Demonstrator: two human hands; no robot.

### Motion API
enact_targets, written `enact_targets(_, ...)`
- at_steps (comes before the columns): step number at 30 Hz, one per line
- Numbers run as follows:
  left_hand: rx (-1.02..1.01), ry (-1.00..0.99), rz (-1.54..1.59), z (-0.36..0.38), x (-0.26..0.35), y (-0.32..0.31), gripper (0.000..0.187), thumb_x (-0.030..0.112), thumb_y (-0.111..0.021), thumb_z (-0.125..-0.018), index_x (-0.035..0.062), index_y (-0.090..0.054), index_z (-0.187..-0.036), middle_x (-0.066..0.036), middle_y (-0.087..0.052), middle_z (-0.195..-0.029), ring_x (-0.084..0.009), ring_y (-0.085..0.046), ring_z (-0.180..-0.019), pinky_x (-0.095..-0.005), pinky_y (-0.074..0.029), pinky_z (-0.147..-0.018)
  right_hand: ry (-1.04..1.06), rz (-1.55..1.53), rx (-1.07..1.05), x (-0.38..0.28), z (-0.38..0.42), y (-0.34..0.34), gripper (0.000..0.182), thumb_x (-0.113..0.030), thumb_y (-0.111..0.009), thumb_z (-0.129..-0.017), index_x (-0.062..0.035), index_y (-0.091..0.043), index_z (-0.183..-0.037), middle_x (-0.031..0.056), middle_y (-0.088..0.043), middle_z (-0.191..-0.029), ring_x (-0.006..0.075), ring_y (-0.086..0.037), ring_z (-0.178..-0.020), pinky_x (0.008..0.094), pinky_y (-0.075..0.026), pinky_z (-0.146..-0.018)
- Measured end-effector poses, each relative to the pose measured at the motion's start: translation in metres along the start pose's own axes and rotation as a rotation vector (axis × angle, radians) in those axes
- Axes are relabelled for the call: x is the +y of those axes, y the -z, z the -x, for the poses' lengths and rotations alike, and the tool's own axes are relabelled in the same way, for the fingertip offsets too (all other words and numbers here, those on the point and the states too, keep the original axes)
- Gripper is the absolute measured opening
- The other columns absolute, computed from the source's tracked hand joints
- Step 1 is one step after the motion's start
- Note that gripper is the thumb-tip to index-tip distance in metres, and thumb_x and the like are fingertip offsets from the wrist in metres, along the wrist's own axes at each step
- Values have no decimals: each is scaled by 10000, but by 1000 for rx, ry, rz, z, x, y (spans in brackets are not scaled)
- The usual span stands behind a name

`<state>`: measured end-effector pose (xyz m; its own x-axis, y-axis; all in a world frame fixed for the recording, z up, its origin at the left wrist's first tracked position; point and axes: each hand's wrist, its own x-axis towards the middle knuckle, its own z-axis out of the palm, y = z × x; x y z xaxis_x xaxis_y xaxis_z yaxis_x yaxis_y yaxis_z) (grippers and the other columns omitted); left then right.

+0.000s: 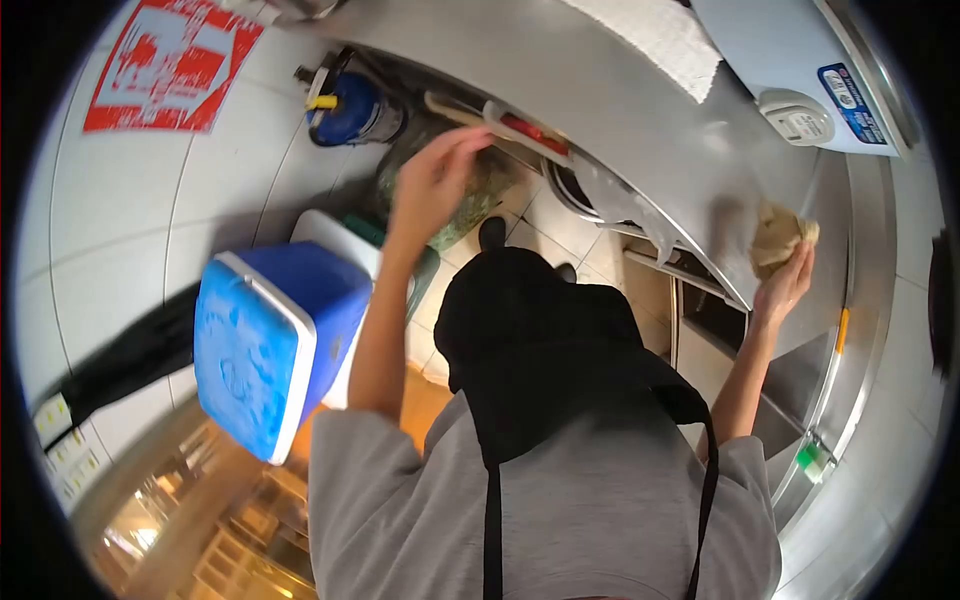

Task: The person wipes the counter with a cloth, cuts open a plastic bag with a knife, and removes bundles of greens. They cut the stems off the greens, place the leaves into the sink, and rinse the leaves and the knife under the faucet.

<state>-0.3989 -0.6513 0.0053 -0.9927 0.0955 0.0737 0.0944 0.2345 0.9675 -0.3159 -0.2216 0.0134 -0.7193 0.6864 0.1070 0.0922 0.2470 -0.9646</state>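
Head view: a long grey stainless-steel counter [450, 50] runs before you; a box-shaped blue plastic cooler [327, 302] with a paler, white-rimmed lid [247, 362] stands at your left; your left hand [435, 180] is near the counter, its fingers bent and close together, though I cannot tell whether they grip anything; your right hand [783, 290] is clamped on a crumpled beige cloth [776, 240], over the counter's right part; whether cloth touches steel is unclear.

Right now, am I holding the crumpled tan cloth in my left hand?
No, the crumpled tan cloth is in your right hand.
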Motion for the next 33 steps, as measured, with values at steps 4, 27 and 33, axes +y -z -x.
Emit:
enact_targets(4, -56, 3, 362, -1, 44, -119, 385, 296, -418, -934, 56, -467, -1231, -80, -502, -1234, -177, -492, -1091, -283, -374, -924, -175, -376, -509, -67, 79, -106, 378, -285, -386, -937, -34, -453, -1211, 114, -487, -1197, 217, -510, -1050, 333, -398, -905)
enact_targets(27, -177, 660, -153, 192, -212, -63, 339, 205, -490, -881, 1, -509, -1151, -153, -598, -1060, -227, -574, -988, -313, -433, -853, 329, 1117, -177, 89, -125, -71, 458, -491, -264, -911, -389, -242, -1357, 22, -210, -1448, 405, -142, -1309, 561, -154, -1017)
enact_targets(33, -315, 690, -350, 182, -249, -17, 362, 251, -510, -851, 19, -528, -1128, -188, -578, -1083, -314, -552, -1017, -369, -429, -867, 565, 1240, -186, 57, -21, -98, 471, -426, -300, -922, -267, -296, -1365, 49, -209, -1448, 396, -186, -1300, 527, -158, -1029)
